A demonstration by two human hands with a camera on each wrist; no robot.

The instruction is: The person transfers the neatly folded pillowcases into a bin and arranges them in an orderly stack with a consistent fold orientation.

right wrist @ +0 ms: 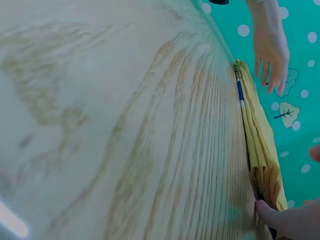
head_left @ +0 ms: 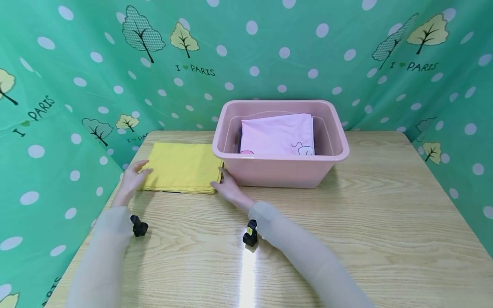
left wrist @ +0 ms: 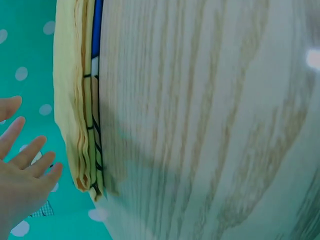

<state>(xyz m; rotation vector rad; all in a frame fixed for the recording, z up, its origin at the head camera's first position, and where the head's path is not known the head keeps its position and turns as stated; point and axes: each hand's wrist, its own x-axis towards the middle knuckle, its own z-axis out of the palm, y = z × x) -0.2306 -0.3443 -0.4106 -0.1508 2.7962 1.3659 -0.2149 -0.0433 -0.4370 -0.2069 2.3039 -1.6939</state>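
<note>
A folded yellow cloth [head_left: 184, 167] lies flat on the table, left of the pink bin. Its near edge shows several layers, with a blue and dark print at the bottom in the left wrist view. My left hand [head_left: 135, 177] is at the cloth's left edge, fingers spread and apart from the fabric in the left wrist view. At the near right corner is my right hand [head_left: 229, 188], thumb low against the cloth's edge in the right wrist view, index finger held away from it. Its other fingers are mostly hidden there.
Close on the right of the cloth stands a pink plastic bin [head_left: 277, 173], holding a folded pink cloth [head_left: 277, 134] with a printed drawing. A green dotted curtain [head_left: 246, 55] hangs around the back and sides of the wooden table [head_left: 385, 222].
</note>
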